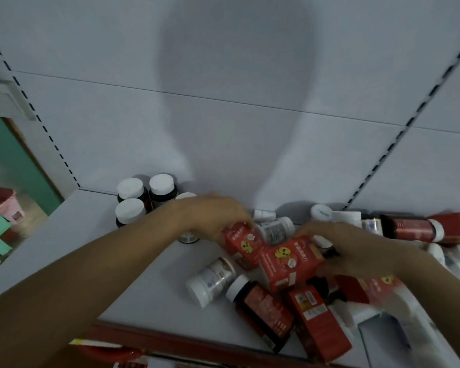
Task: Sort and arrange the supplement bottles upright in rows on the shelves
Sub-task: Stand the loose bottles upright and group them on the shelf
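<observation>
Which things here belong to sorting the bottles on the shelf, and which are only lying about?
Job: upright bottles, fallen white bottle, fallen dark bottle, shelf, rear red box in left hand, front red box in right hand.
Lying about: pink bin, white wall box.

1. Your shelf looks like painted sheet metal: white, smooth and matt.
2. The back panel has the same flat, matt white coat.
3. The small red carton and the large red carton are printed card with a soft sheen.
4. The upright dark bottles have glossy brown bodies, glass or plastic you cannot tell, under matt white plastic caps.
5. The lying white bottle is smooth plastic, wrapped in a shiny, silvery label.
6. The lying dark bottle is glossy, with a red label of duller finish.
7. The shelf's front strip is red and glossy.
</observation>
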Motion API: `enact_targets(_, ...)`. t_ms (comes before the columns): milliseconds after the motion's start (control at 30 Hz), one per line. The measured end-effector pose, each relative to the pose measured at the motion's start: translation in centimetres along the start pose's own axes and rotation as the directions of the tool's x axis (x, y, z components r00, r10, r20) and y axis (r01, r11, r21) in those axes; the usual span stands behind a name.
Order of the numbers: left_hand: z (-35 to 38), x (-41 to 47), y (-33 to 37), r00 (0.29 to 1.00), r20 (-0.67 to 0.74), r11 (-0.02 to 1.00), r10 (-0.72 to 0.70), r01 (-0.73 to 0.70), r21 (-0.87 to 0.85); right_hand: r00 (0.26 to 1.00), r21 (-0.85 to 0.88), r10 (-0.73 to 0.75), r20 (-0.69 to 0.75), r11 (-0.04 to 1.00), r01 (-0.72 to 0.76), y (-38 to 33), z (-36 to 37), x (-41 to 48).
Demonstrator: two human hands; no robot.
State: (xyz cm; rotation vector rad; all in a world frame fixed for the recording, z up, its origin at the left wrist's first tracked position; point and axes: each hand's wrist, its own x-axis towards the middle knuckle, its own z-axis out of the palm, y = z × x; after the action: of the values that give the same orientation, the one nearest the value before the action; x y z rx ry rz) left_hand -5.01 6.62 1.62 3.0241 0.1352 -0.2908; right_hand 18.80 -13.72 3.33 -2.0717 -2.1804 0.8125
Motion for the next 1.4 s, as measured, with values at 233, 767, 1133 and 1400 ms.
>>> enact_targets(233, -2.9, -0.9, -4.3, 0.944, -0.217, 0.969, -0.247, 0.242, -0.049, 0.94, 0.39, 0.004, -0.342, 0.911, 0.138, -1.4, -2.0, -0.5)
enact_targets(767, -1.8, -2.2, -6.8, 0.849, -0.028, 0.848, -0.528, 0.525, -0.074, 0.943, 0.127, 0.037, -0.332, 0.992, 0.005, -6.6, -0.1, 8.6)
enact_targets(1133, -1.4, 3.8, -6.3, 0.516, 0.543, 0.698, -0.663, 0.689, 0.198, 0.941, 0.126, 0.297, -0.159, 0.952, -0.279, -2.9, -0.3, 11.5)
enact_targets(1400, -0.7, 4.0, -5.2, 0.494, 0.541, 0.707, -0.681, 0.636, 0.309, 0.927, -0.134, 0.349, -0.135, 0.921, -0.366, -2.8, -0.2, 14.6)
